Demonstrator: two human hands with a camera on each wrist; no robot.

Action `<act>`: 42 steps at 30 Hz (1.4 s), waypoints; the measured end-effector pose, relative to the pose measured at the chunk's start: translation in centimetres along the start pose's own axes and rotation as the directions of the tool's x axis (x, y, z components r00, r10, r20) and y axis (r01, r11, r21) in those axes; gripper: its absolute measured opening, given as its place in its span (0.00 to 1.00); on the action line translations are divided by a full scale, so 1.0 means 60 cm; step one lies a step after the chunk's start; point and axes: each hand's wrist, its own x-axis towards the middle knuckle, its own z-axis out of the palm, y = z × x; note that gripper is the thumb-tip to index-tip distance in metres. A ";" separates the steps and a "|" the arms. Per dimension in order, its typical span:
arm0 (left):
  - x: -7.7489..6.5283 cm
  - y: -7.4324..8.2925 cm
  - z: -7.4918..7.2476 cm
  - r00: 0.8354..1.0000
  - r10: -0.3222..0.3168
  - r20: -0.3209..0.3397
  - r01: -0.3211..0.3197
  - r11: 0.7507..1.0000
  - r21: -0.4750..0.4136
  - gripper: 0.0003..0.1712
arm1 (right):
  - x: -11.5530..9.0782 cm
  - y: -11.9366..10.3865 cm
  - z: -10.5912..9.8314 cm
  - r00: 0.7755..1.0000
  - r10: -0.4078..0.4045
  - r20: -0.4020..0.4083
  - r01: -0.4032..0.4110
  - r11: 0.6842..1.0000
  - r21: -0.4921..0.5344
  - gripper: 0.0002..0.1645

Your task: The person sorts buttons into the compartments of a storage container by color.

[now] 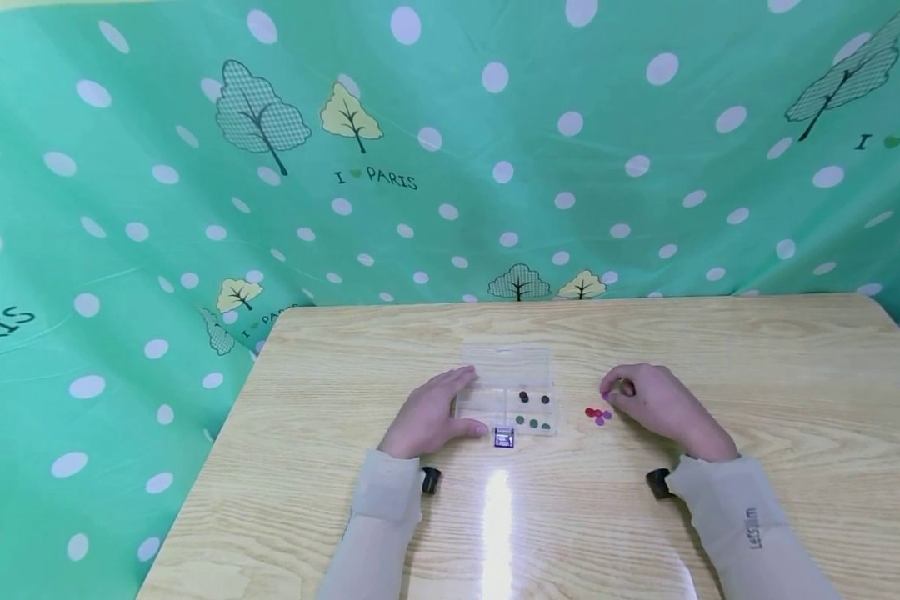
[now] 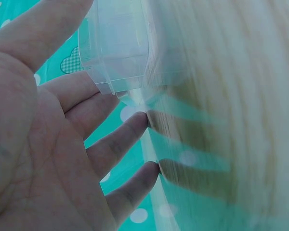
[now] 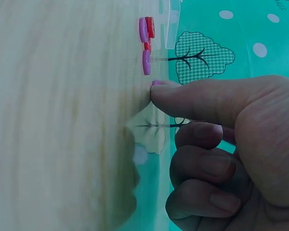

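Observation:
My left hand holds a clear plastic box at its left end, thumb along the front and index finger near the back. In the left wrist view, the fingers spread below the box's corner. Dark brown buttons and green buttons lie in separate right-hand compartments. To the right of the box, my right hand pinches a purple button between thumb and forefinger, close to the tabletop. Beside it lie red buttons and purple buttons.
The box's clear lid lies open toward the back. A small purple-marked piece, perhaps the latch, sits at its front edge. All rests on a wooden table, with a green dotted cloth hanging behind.

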 end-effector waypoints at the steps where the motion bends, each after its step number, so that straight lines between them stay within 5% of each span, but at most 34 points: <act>1: 0.000 0.000 0.000 1.000 -0.001 -0.001 0.001 1.000 0.000 0.50 | 0.000 0.000 0.000 1.000 0.001 -0.001 -0.001 1.000 -0.002 0.05; 42: -0.001 -0.004 -0.001 0.999 0.034 -0.016 -0.034 0.999 0.006 0.50 | 0.001 -0.011 0.004 0.997 -0.009 -0.072 0.010 1.000 0.012 0.04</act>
